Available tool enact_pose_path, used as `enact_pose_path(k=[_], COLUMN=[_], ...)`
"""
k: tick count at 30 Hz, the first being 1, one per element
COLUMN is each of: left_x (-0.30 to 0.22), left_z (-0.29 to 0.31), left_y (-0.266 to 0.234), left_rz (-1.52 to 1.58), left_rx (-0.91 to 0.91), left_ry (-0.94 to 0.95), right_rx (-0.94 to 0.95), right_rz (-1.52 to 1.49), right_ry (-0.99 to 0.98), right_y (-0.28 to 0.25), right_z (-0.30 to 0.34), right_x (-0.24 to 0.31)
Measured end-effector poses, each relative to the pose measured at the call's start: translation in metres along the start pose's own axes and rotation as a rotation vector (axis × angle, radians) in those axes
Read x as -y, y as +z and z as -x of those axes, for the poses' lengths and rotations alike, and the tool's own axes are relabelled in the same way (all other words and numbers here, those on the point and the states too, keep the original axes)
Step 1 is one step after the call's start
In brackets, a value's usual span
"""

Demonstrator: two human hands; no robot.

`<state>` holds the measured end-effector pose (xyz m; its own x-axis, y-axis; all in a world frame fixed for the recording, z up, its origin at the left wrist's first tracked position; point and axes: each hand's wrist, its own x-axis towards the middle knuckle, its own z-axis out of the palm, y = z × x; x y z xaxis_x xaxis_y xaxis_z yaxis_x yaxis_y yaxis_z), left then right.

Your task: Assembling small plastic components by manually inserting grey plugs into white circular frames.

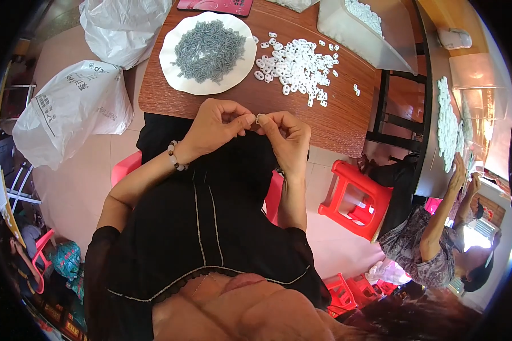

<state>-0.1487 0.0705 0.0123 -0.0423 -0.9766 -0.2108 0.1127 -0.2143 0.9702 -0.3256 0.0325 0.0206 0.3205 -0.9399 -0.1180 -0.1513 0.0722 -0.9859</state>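
Note:
Just in front of the table's near edge, my two hands meet at the fingertips. My right hand (288,136) pinches a small whitish piece (258,120) between thumb and forefinger. Close against it, my left hand (222,124) is closed in a pinch too; whatever is in its fingertips is too small to make out. Beyond my left hand a white scalloped plate (173,77) bears a heap of small grey, rod-like parts (210,50). To its right lies a loose pile of small white plastic pieces with holes (301,67), nearest to my right hand.
A translucent bin (375,48) with white pieces stands at the wooden table's (347,125) far right. White sacks (77,108) rest on the floor at left. A red stool (355,199) is at right, where another person (432,244) works at a dark table.

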Motion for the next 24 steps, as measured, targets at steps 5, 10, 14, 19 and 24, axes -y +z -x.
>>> enact_pose_path(k=[5, 10, 14, 19, 24], left_x=[0.0045, 0.0044, 0.0035, 0.0101, 0.0122], left_z=[-0.0026, -0.0037, -0.0032, -0.0045, -0.0040], left_y=[-0.0029, -0.0030, -0.0004, -0.0018, -0.0011], left_rz=[0.104, 0.179, 0.188, 0.171, 0.138], left_rx=[0.022, 0.034, 0.055, 0.045, 0.038], left_ry=[-0.057, -0.091, -0.073, -0.076, -0.061], right_rx=[-0.010, 0.008, 0.019, 0.024, 0.015], right_rz=[0.001, 0.014, -0.013, -0.006, 0.023], right_ry=[0.033, 0.033, 0.017, 0.025, 0.039], right_y=[-0.0021, -0.0044, -0.0033, -0.0047, -0.0055], right_z=[-0.0017, -0.0024, -0.0020, -0.0013, -0.0002], right_x=[0.0016, 0.0003, 0.0017, 0.0032, 0.0046])
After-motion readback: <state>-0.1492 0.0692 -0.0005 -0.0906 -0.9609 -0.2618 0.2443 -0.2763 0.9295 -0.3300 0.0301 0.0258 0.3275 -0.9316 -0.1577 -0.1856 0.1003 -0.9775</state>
